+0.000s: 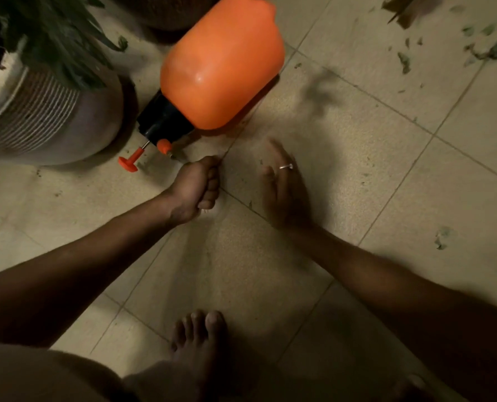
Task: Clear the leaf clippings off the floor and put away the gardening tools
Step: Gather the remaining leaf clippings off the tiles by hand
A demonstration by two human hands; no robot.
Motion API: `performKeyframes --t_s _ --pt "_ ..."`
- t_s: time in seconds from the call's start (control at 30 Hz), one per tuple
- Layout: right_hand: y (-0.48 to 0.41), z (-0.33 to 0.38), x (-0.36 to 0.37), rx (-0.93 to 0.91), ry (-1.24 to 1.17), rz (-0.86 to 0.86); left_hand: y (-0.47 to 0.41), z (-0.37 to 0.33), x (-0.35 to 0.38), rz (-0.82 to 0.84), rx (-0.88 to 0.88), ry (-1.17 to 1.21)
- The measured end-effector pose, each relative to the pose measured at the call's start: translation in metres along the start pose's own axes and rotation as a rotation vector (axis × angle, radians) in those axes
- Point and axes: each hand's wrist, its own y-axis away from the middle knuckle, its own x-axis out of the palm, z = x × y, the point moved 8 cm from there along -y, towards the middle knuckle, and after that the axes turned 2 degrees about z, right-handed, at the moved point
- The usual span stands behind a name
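While the left hand (195, 188) is curled into a fist, contents hidden, the right hand (283, 187) lies open and flat, blurred, at its 3 o'clock. Orange sprayer (212, 74) on its side at 12 o'clock, beside a ribbed plant pot (47, 117) at 10. Leaf clippings (444, 44) scattered on tiled floor (343, 158) at 2 o'clock, well apart.

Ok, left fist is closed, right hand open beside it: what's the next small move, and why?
Probably sweep the right hand toward the clippings to its right and gather them. It is open and blurred over bare tile, while green bits lie scattered there and further up; the left hand is already fisted.
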Motion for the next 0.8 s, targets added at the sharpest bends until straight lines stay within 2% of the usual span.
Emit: performKeyframes --t_s 0.07,0.13,0.23,0.33,0.4,0.5,0.6,0.67,0.73,0.8 --pt "-0.008 0.016 0.020 -0.049 0.014 0.130 -0.001 0.000 0.000 0.001 0.011 -0.006" --pt "-0.011 0.020 0.032 -0.061 -0.085 0.240 -0.002 0.000 0.000 0.022 0.019 0.008" --pt "-0.007 0.003 0.035 0.137 -0.338 0.477 -0.006 0.003 -0.005 0.045 0.010 0.063" --pt "-0.011 0.005 0.013 0.098 -0.369 0.587 -0.007 0.006 -0.007 0.051 0.014 0.099" --pt "-0.024 -0.009 -0.001 0.139 -0.406 0.527 -0.007 0.006 -0.008 0.048 0.024 0.089" --pt "-0.030 -0.032 -0.027 0.265 -0.448 0.218 -0.008 0.004 -0.007 0.037 0.028 0.060" --pt "-0.010 -0.011 -0.045 -0.009 -0.226 -0.075 -0.009 0.002 -0.005 0.008 0.025 0.059" --pt "0.009 -0.012 -0.037 -0.083 -0.177 -0.212 -0.009 0.001 -0.005 -0.018 0.029 0.057" --pt "0.020 -0.015 -0.018 -0.051 -0.144 -0.269 -0.010 0.000 -0.004 -0.022 0.031 0.057" --pt "0.021 -0.007 0.002 -0.006 -0.181 -0.257 -0.009 0.001 -0.004 -0.014 0.026 0.062"
